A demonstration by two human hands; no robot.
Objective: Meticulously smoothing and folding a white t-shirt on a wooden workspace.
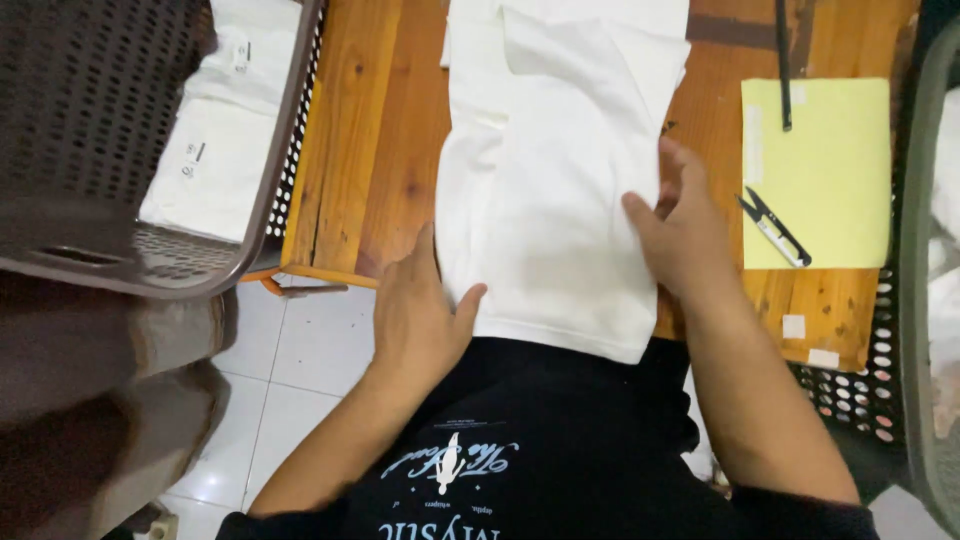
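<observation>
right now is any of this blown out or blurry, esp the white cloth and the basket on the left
Head view: the white garment is overexposed, its folds barely readable; the brown basket at left is soft and smeared; both the left hand and the right hand look fairly sharp; the thread snips on yellow paper are crisp.

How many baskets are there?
2. A brown basket stands at the left holding folded white clothes; a dark basket is at the right edge, mostly cut off. More may be out of view.

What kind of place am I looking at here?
Likely a small garment finishing or packing workstation: a white garment laid on a wooden table, thread snips on yellow paper, and a perforated basket holding folded white garments.
</observation>
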